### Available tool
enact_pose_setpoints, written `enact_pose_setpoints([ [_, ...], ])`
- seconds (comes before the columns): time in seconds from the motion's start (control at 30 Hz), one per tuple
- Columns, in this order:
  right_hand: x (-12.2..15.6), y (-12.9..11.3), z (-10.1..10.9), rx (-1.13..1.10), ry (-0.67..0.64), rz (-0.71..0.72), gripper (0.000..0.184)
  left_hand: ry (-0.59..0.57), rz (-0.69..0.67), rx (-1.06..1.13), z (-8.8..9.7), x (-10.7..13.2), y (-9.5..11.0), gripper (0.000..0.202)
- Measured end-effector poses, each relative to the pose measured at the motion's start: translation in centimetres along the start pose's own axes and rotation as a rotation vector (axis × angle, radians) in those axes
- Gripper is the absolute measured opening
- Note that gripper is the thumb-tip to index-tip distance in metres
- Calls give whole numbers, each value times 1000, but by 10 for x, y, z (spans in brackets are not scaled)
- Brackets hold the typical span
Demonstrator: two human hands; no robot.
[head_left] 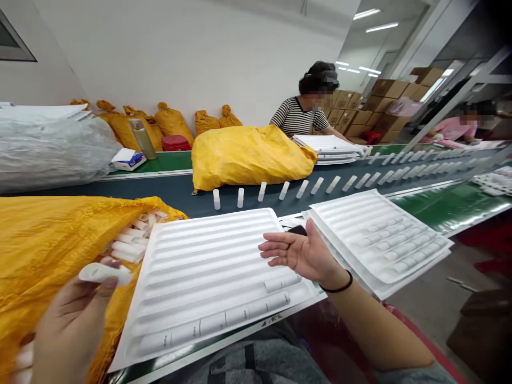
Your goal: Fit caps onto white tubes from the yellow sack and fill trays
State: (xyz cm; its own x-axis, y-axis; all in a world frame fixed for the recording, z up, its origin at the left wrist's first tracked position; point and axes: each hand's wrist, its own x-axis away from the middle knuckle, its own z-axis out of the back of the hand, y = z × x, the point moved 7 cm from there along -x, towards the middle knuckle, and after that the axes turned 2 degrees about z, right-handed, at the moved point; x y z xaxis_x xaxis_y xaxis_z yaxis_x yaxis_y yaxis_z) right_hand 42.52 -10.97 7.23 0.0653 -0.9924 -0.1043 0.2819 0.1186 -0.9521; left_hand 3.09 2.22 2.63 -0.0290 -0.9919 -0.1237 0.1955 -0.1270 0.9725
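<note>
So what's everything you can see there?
Grooved plastic tray: one, white, centre
Stacked grooved trays: several, white, right
Flat conveyor belt: one, blue-grey, middle
Woven sacks: several, yellow, left, on belt, along wall
Hollow plastic tubes: many, white, in left sack
Small cylinders: many, white, along belt, in trays
Tall bottle: one, gold, left
Plastic bundle: one, translucent, left
Cardboard boxes: many, brown, background
People: two, striped and pink tops, background
Left hand: one, left, holding tube
Right hand: one, open, over tray

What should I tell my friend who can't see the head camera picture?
A left hand holds a hollow white tube beside an open yellow woven sack of tubes, while the right hand hangs open over a ribbed white tray. Behind, small white cylinders stand along a dark blue-grey conveyor belt.
</note>
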Motion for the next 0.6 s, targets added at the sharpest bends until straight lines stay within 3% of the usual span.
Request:
enact_pose_setpoints([
  [0.07, 7, 10, -3, 300, 6, 38, 52, -8, 77, 146, -38, 17, 16, 37],
  [0.17, 18, 36, -22, 658, -131, 28, 33, -196, 254, 408, -99, 36, 27, 45],
  [0.23, 24, 48, -34, 834, -195, 49, 22, -248, 403, 650, -124, 43, 30, 38],
  [0.33, 29, 48, -40, 867, -137, 147, 14, -204, 664, 911, -139, 50, 33, 18],
  [0.43, 28, 35, -33, 758, -21, 194, 21, -158, 862, 1081, -145, 54, 40, 27],
  [0.6, 9, 11, -33, 443, 177, 203, 23, -144, 933, 1180, -151, 61, 42, 25],
])
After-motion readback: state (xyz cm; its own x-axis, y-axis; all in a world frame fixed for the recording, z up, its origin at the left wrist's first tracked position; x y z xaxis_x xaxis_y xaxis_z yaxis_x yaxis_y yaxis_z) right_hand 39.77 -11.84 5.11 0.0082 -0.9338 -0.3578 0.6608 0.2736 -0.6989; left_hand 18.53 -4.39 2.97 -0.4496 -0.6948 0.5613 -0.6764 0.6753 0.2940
